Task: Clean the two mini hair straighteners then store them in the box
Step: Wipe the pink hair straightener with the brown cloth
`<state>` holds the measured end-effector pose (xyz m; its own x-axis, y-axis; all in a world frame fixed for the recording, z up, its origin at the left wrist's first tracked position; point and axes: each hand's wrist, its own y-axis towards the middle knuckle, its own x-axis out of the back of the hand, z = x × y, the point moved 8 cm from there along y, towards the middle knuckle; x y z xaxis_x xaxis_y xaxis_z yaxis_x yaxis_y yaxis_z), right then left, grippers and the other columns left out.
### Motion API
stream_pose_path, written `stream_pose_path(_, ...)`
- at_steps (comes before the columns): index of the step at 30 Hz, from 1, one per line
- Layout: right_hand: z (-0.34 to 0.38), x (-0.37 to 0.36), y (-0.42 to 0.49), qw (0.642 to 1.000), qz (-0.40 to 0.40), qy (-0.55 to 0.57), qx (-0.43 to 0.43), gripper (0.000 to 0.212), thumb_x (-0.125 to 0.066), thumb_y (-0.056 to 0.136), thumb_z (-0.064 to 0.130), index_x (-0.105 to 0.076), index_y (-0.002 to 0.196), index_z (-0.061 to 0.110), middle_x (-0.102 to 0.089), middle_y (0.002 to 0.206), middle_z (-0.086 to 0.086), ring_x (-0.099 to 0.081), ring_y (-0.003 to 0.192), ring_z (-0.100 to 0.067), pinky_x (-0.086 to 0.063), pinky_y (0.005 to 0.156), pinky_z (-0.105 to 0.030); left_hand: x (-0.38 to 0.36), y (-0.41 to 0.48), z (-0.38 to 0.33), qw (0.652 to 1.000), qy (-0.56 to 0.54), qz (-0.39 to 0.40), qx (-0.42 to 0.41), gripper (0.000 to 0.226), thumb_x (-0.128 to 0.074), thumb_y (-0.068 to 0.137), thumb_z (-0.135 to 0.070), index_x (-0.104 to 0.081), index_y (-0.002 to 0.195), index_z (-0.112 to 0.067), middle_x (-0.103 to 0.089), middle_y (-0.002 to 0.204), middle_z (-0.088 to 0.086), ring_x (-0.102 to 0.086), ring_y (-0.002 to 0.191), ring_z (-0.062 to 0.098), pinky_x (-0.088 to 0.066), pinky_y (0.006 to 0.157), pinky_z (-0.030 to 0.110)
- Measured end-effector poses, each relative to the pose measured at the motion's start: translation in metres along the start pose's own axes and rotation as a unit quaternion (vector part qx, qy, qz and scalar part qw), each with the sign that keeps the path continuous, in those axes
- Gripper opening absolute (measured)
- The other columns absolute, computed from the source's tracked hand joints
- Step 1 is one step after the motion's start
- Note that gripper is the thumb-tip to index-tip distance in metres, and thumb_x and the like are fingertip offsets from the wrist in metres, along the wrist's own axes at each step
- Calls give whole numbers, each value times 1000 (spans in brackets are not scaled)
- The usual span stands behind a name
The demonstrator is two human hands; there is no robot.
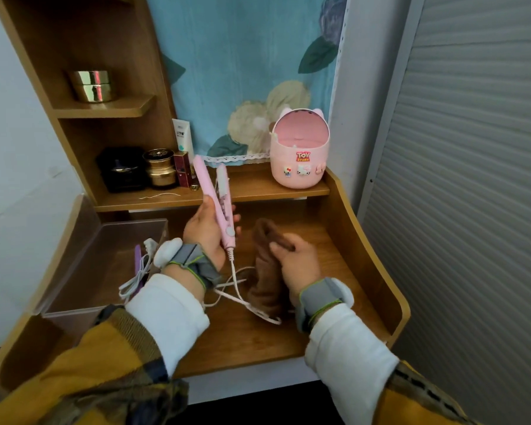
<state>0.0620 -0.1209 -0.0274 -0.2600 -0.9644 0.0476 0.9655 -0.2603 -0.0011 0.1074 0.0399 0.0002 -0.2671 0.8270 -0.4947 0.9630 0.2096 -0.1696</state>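
Note:
My left hand [206, 234] grips a pink mini hair straightener [216, 200] by its lower end, held upright above the desk with its two arms spread apart. Its white cord [242, 297] trails down over the desk. My right hand [295, 262] holds a brown cloth [265, 286] that lies bunched on the desk just right of the straightener. A clear plastic box [83, 262] stands open at the left. Inside it lies a purple straightener [138, 262] with a white cord and plug [135, 279].
A pink cat-eared mini bin [299, 157] stands on the low shelf [258, 191] behind my hands. Cosmetic jars, a tube and a dark box [121, 171] crowd the shelf's left end. A gold jar [92, 85] sits on a higher shelf. The desk has raised wooden sides.

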Motion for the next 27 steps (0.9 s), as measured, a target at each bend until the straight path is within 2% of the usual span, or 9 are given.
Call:
stream_pose_path(3,12,-7,-2,976,52,209,-21,18,-52,94,15,-63,96,30,-69,98,-3,-66,92,-21,-55,82,-39,-4,-8,7,998,-52,19,9,42,-38,100,-31,-51,129,-3,-63,88,11,-61,77,23,-54,71,36)
stream_pose_path(5,26,-28,-14,976,124,174,34,22,-49,95,13,-60,101,30,-66,109,-4,-62,100,-19,-51,88,-36,-6,-11,12,996,-89,30,7,40,-40,100,-26,-51,129,-2,-63,95,16,-61,89,29,-50,90,46)
stream_pose_path(8,30,-50,-25,975,105,-72,179,29,-52,87,7,-57,105,30,-59,112,-12,-57,104,-24,-46,93,-37,-14,-16,11,996,-83,40,-5,38,-42,99,-27,-52,129,-6,-64,87,15,-63,76,22,-53,79,38)
stream_pose_path(10,36,-47,-22,958,69,-152,233,32,-51,85,4,-58,110,23,-59,108,-14,-57,100,-28,-47,90,-39,-19,-15,17,991,-118,56,32,37,-42,99,-29,-51,130,-10,-66,83,16,-64,75,24,-52,80,41)
stream_pose_path(13,43,-39,-18,952,73,-156,253,32,-54,84,1,-60,111,16,-63,109,-12,-59,100,-26,-48,89,-35,-23,-14,20,985,-151,65,59,35,-43,98,-33,-51,127,-15,-69,79,21,-66,66,28,-54,76,46)
stream_pose_path(17,41,-27,-19,962,88,-122,226,31,-66,84,13,-52,111,20,-64,99,2,-62,93,-17,-48,79,-28,-19,-11,16,983,-180,23,37,30,-47,97,-27,-55,122,-14,-60,107,23,-64,76,29,-52,81,52)
stream_pose_path(21,35,-18,-9,966,143,-110,183,36,-67,82,7,-50,111,19,-61,101,1,-58,94,-13,-47,79,-20,-17,-12,5,985,-170,0,-2,29,-44,98,-23,-53,124,-14,-57,90,12,-59,68,23,-55,61,37)
stream_pose_path(24,26,-11,-3,961,191,-117,162,30,-65,81,-3,-56,100,18,-62,99,-8,-60,96,-22,-49,86,-38,-9,-9,0,985,-172,-19,-7,34,-42,99,-25,-47,131,-14,-53,89,10,-54,68,22,-47,59,34)
stream_pose_path(27,14,6,2,985,152,8,77,27,-60,83,-6,-58,97,17,-63,106,-13,-60,99,-25,-48,92,-44,-8,-6,-1,985,-173,1,-6,31,-41,99,-31,-47,123,-12,-50,82,10,-51,56,17,-45,50,25)
